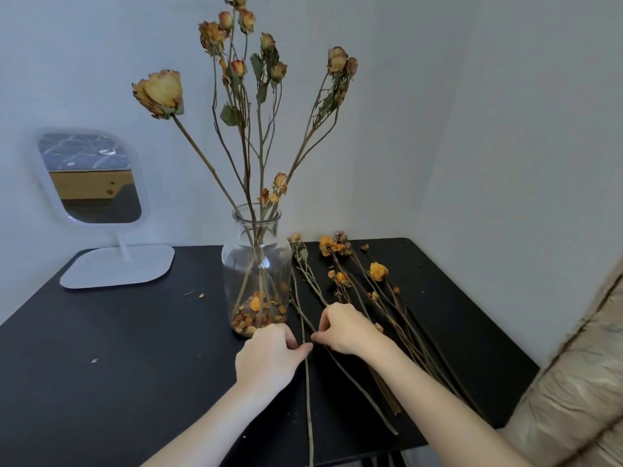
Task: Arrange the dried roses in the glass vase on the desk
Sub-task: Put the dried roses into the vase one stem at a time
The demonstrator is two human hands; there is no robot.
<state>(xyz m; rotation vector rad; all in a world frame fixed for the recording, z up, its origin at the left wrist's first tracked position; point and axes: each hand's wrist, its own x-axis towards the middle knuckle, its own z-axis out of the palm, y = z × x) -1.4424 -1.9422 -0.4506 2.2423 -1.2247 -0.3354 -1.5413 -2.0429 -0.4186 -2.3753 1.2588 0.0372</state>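
A clear glass vase (256,264) stands mid-desk with several tall dried roses (161,92) fanning out of its neck and loose petals on its bottom. To its right, several more dried roses (377,271) lie flat on the black desk (118,348), heads toward the wall. My left hand (266,358) pinches one long thin stem (307,392) just in front of the vase. My right hand (344,328) pinches a neighbouring stem close beside it, fingertips almost touching the left hand's.
A white stand mirror (94,197) sits at the back left of the desk. White walls close in behind and to the right. A beige quilted cushion (580,382) borders the desk's right edge. Small petal crumbs dot the desk.
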